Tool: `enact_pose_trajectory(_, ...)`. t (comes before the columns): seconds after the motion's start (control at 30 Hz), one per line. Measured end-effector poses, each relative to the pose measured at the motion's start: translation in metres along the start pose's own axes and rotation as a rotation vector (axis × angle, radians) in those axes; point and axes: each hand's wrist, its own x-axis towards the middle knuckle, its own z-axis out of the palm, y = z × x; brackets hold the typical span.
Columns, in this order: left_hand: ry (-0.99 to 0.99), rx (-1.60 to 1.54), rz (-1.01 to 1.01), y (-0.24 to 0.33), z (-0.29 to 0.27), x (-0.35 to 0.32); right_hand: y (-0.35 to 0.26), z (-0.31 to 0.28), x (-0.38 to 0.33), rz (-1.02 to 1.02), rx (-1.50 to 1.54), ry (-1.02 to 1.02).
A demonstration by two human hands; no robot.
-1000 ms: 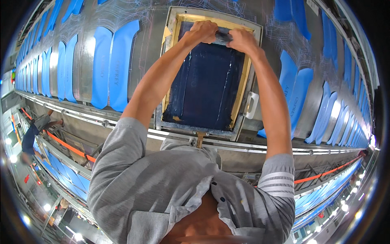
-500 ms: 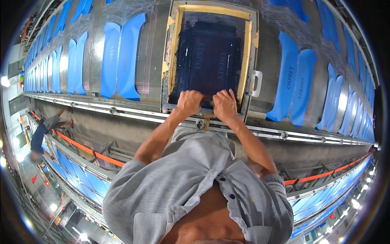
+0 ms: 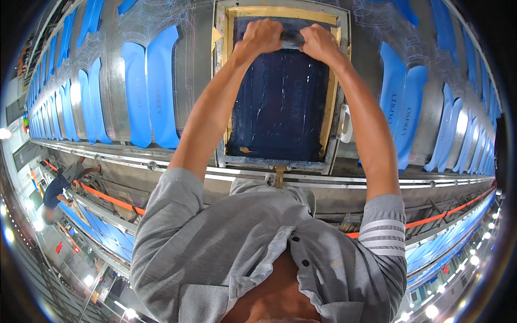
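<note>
Both arms reach straight out over the desk (image 3: pixel 183 97), and the left hand (image 3: pixel 262 36) and right hand (image 3: pixel 319 43) sit side by side at the far end of a printing screen (image 3: pixel 280 102), fingers of each wrapped tight around the dark handle of a squeegee (image 3: pixel 291 37). Only a short stretch of that handle shows between the two fists; the blade below is hidden by the hands. Holding it with both hands close together looks like a way to press evenly across the width of the mesh, and the start at the far end would let the tool be drawn toward the body. The screen lies flat on the desk directly ahead of the person, its mesh dark navy and wet-looking with ink, bordered by yellowish tape inside a grey metal frame (image 3: pixel 336 81). A white handle (image 3: pixel 345 123) juts from the frame's right side, likely for lifting it. Blue shaped pieces (image 3: pixel 151 86) lie in pairs along the desk to both sides, laid out in a row so the frame can be set over each in turn, as I judge it. Another person (image 3: pixel 59 185) bends at a lower rail far to the left.
</note>
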Motion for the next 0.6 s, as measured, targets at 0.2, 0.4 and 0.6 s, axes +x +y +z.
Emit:
enact_pose_trajectory(0.2,0.016,-0.085,0.021,0.042,0.055,-0.146,-0.073,0.029,-0.137,-0.085,0.108,0.082)
enact_pose_trajectory(0.4,-0.044,-0.255,-0.034,0.101,0.072,-0.276,-0.142,0.050,-0.262,-0.036,0.184,-0.034)
enact_pose_trajectory(0.6,-0.072,-0.082,0.026,0.065,0.052,-0.199,-0.103,0.025,-0.189,-0.044,0.127,-0.121)
